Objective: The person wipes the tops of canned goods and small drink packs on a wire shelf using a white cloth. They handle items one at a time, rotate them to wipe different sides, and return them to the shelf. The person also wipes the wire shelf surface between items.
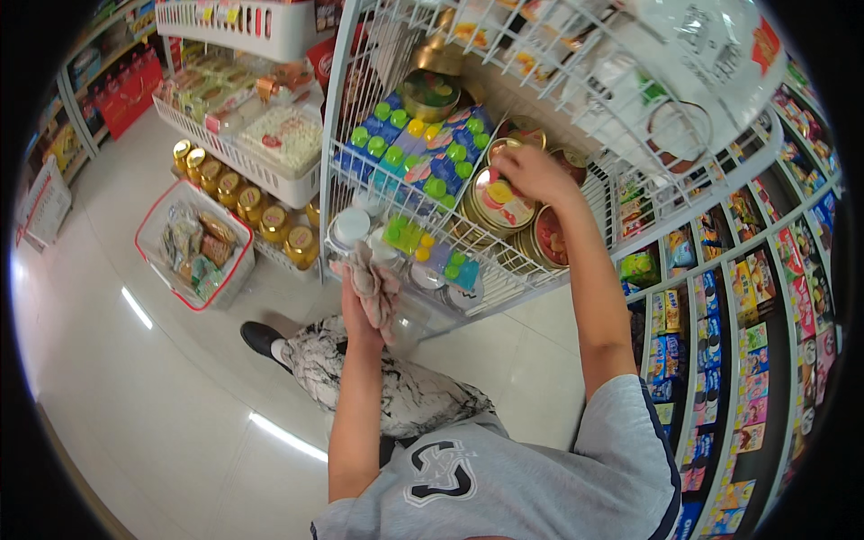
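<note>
My left hand (356, 307) grips a crumpled pinkish-grey cloth (375, 287) in front of the wire rack's lower edge. Inside the wire rack (540, 273), my right hand (538, 175) reaches over several round tins with fruit pictures on them. Its fingertips touch or hover at the rim of a small tin (501, 147), just behind a larger tin (501, 197). Whether they grip anything is hidden by the hand itself. Another tin (550, 233) stands beside my forearm. To the left are several blue packs with green and yellow caps (405, 148), with a gold-coloured tin (430, 94) on top.
White-lidded jars (352, 224) stand at the rack's front left. A red-rimmed basket (196, 256) of packaged food sits on the floor beside gold-lidded jars (251, 201). Bagged goods (607, 88) fill the upper wire basket. Snack shelves (729, 324) line the right side.
</note>
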A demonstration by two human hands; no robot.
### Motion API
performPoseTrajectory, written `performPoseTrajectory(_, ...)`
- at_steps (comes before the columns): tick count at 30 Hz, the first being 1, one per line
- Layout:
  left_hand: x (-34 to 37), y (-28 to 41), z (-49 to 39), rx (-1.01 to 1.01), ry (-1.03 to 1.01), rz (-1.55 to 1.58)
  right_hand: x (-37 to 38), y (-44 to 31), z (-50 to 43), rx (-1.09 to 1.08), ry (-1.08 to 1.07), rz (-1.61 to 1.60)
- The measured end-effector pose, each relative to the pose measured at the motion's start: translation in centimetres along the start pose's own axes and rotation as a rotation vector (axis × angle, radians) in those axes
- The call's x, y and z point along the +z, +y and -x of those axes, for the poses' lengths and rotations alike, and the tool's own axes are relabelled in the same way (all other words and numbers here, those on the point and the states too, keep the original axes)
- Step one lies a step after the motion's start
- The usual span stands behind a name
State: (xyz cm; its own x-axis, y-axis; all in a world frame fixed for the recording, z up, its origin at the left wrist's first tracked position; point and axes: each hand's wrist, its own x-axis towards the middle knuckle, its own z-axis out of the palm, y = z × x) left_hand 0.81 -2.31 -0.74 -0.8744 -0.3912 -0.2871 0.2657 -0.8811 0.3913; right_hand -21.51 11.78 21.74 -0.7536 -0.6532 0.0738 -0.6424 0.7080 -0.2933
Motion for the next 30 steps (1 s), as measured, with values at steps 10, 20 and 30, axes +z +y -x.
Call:
performPoseTrajectory(10, -1.0, -0.2, 0.5, -0.01, -0.151, 0.266, 1.3, -2.4, -20.6, -0.037, 0.718, -0.103)
performPoseTrajectory(20, -0.5, -1.0, -0.4, 0.031, 0.06, 0.517, 0.1, 0.2, -25.0, 0.06, 0.771, -0.272)
performPoseTrajectory(30, 0.9, -0.1, 0.1, 0.214, -0.122, 0.446, 0.8, -5.4, -2.7, 0.126, 0.571, -1.468)
